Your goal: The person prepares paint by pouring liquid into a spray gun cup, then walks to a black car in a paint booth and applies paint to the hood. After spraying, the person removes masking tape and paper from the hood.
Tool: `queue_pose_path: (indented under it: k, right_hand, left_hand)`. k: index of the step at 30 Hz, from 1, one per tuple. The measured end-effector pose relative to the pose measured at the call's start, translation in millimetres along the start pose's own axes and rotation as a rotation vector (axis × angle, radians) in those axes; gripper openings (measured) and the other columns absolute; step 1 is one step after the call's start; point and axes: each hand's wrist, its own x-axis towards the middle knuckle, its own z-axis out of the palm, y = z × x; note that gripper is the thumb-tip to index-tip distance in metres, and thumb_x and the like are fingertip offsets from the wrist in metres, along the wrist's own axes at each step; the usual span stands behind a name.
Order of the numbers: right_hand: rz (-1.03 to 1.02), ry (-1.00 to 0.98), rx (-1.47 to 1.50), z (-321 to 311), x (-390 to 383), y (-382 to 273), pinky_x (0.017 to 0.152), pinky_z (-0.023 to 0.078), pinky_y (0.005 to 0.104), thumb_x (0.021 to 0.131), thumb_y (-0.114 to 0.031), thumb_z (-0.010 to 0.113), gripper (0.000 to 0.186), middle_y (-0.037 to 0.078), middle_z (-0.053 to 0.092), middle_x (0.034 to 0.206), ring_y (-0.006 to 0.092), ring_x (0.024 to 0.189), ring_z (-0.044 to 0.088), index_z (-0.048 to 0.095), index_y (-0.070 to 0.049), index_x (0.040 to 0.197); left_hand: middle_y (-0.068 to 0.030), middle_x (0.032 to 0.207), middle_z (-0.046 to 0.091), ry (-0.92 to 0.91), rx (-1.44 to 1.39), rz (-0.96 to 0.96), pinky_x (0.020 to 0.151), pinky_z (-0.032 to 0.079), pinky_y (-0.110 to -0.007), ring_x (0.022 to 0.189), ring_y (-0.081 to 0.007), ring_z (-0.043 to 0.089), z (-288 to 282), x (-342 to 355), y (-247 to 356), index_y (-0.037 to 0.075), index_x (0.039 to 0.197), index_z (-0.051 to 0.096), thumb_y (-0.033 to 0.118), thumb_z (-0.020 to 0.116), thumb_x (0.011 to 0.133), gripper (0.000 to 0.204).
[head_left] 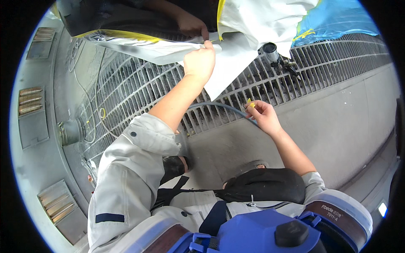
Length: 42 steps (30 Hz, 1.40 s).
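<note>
A glossy black panel (126, 19) at the top has yellow masking tape (126, 35) along its lower edge and white masking sheet (236, 63) hanging below. My left hand (200, 62) reaches up to that edge, fingers curled, one fingertip against the panel and mirrored in it. Whether something is pinched there is hidden. Lower and to the right, my right hand (264, 118) is closed in a pinch on a small crumpled piece of yellow tape (251, 103). It is held away from the panel, above the floor grating.
A spray gun (282, 61) with a cup lies on the floor grating (325, 63). A grey hose (223, 105) runs beneath my right hand. Blue plastic film (337, 19) hangs at upper right. A grey bucket (71, 132) and a thin hose (86, 90) are at left. My respirator (261, 232) fills the bottom.
</note>
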Motion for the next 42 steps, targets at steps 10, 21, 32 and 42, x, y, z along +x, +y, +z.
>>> queue_pose_path:
  k: [10,21,32,42]
  right_hand:
    - [-0.044,0.012,0.019,8,7,-10,0.075,0.055,0.0266,0.105,-0.013,0.066,0.020,0.006,0.075,0.094,0.0111,0.082,0.072,0.071,0.004,0.114]
    - [-0.025,0.015,-0.041,7,6,-11,0.074,0.055,0.0251,0.106,-0.015,0.066,0.021,0.003,0.075,0.092,0.0089,0.083,0.071,0.072,0.002,0.115]
    - [-0.104,0.182,-0.068,-8,-30,-27,0.076,0.056,0.0251,0.106,-0.012,0.065,0.018,0.003,0.074,0.089,0.0091,0.082,0.072,0.072,0.003,0.113]
    - [-0.207,0.111,-0.285,11,-21,-47,0.070,0.055,0.0263,0.105,-0.014,0.067,0.018,0.004,0.073,0.083,0.0086,0.076,0.070,0.073,0.002,0.112]
  left_hand:
    - [-0.0191,0.081,0.077,-0.078,0.014,0.065,0.067,0.063,-0.044,0.076,-0.0342,0.079,-8,-28,1,-0.013,0.140,0.051,0.009,0.055,0.096,0.050]
    - [-0.0211,0.082,0.077,0.058,-0.014,0.024,0.067,0.062,-0.049,0.076,-0.0379,0.078,5,1,-4,-0.003,0.116,0.056,0.012,0.052,0.099,0.023]
    - [-0.0199,0.086,0.077,0.060,0.028,0.177,0.067,0.062,-0.049,0.077,-0.0370,0.078,30,-16,-44,0.002,0.107,0.058,0.008,0.053,0.096,0.014]
    - [-0.0083,0.078,0.074,0.078,0.338,0.533,0.063,0.060,-0.039,0.071,-0.0254,0.076,36,-43,-152,0.006,0.110,0.061,0.016,0.060,0.094,0.019]
